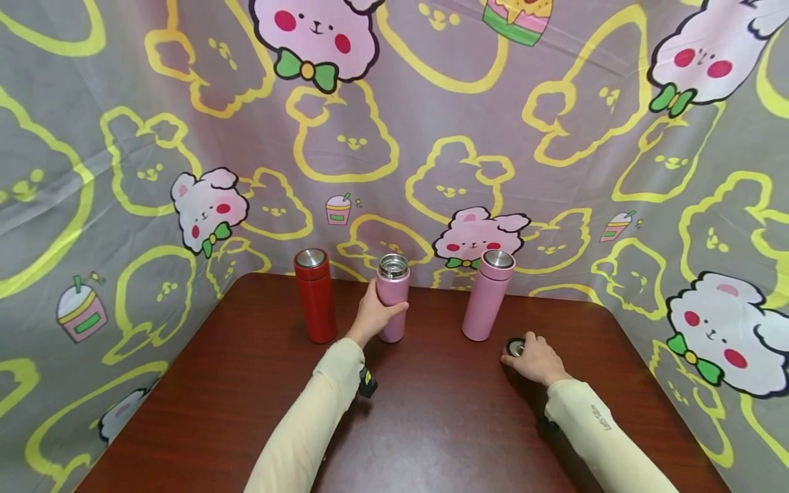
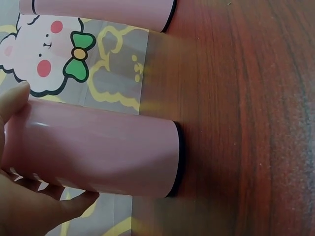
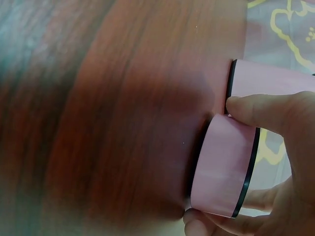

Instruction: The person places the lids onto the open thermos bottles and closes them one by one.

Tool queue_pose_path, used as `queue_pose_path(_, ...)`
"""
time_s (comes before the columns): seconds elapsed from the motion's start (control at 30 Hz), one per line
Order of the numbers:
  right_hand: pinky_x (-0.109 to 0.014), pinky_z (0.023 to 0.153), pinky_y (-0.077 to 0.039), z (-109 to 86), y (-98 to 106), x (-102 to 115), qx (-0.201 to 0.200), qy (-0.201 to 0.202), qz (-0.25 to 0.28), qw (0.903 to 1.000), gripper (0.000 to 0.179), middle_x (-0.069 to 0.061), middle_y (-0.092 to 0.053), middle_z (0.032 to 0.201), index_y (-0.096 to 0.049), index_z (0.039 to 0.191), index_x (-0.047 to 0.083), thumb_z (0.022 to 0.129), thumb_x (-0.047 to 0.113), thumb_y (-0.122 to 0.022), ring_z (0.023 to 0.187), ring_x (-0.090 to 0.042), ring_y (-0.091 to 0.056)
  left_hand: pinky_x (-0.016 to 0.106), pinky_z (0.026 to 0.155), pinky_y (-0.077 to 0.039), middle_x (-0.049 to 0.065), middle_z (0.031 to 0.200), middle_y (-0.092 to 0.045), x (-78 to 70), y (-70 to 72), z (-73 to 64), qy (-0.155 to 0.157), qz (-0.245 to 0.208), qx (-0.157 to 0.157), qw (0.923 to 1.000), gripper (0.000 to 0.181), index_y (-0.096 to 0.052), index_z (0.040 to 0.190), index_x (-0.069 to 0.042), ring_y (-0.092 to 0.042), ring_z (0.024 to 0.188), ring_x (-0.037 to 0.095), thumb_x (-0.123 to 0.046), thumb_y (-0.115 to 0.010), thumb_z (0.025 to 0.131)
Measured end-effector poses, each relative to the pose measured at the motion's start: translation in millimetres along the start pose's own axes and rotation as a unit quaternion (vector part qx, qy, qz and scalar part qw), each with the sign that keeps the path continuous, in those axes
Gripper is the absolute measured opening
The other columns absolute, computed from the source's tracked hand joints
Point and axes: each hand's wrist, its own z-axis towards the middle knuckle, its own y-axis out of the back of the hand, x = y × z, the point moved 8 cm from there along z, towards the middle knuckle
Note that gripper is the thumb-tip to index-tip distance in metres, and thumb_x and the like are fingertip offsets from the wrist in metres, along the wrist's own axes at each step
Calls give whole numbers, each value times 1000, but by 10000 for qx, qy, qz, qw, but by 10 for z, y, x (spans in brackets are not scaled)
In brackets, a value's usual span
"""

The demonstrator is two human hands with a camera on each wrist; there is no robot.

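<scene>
My left hand (image 1: 374, 313) grips a pink thermos bottle (image 1: 393, 293) round its body. The bottle stands upright without its lid, its bare steel neck showing at the top. In the left wrist view the thumb lies on one side of the pink bottle (image 2: 108, 150) and the fingers on the other, its black-edged base by the tabletop. At the right, my right hand (image 1: 540, 360) holds a short pink lid (image 1: 515, 347) between thumb and fingers, low at the table, its hollow side facing up. The right wrist view shows the lid's pink side (image 3: 224, 164) between two black rims.
A red thermos (image 1: 317, 308) with its lid on stands left of my left hand. Another pink thermos (image 1: 483, 308), also lidded, stands between my hands, a little behind the right one. A cartoon-printed cloth (image 1: 394, 198) rises behind the brown table (image 1: 419, 424).
</scene>
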Motion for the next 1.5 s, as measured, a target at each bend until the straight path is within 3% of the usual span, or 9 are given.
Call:
queue_pose_path(0.23, -54, 75, -46, -24, 4, 12, -47, 55, 22, 10000, 77, -32, -48, 105, -39, 119, -14, 79, 43, -71, 89, -42, -54, 47, 90, -45, 12, 120, -56, -3, 7, -49, -22, 9, 5, 10000, 74, -40, 132, -7, -56, 106, 28, -27, -81, 74)
queue_pose_path(0.53, -53, 74, -46, -83, 43, 118, -316, 249, 59, 9992, 68, -25, -52, 99, -46, 115, -9, 77, 42, -71, 88, -39, -56, 45, 89, -46, 11, 117, -58, -45, 2, -188, -188, 57, 248, 9995, 73, -43, 128, -7, -57, 105, 27, -26, -83, 71)
queue_pose_path(0.87, -51, 74, -47, -190, 99, 269, -433, 480, 207, 9977, 68, -20, -53, 101, -47, 117, -5, 77, 44, -71, 90, -35, -56, 44, 87, -48, 4, 115, -58, -164, -11, -407, -335, 126, 752, 9965, 71, -44, 127, -14, -57, 102, 22, -30, -84, 70)
queue_pose_path(1.13, -50, 80, -46, -296, 145, 403, -510, 740, 610, 9941, 65, -19, -53, 107, -48, 118, -2, 77, 42, -74, 97, -34, -54, 40, 86, -49, 1, 117, -58, -289, -56, -623, -369, 100, 1112, 9931, 75, -42, 129, -16, -58, 101, 18, -33, -84, 70)
queue_pose_path(1.5, -46, 84, -46, -439, 264, 589, -721, 1237, 1466, 9788, 59, -12, -58, 109, -51, 118, 3, 77, 37, -77, 101, -28, -56, 40, 86, -48, 2, 119, -58, -384, -147, -863, -693, 102, 1358, 9883, 84, -37, 137, -13, -59, 101, 17, -32, -84, 70)
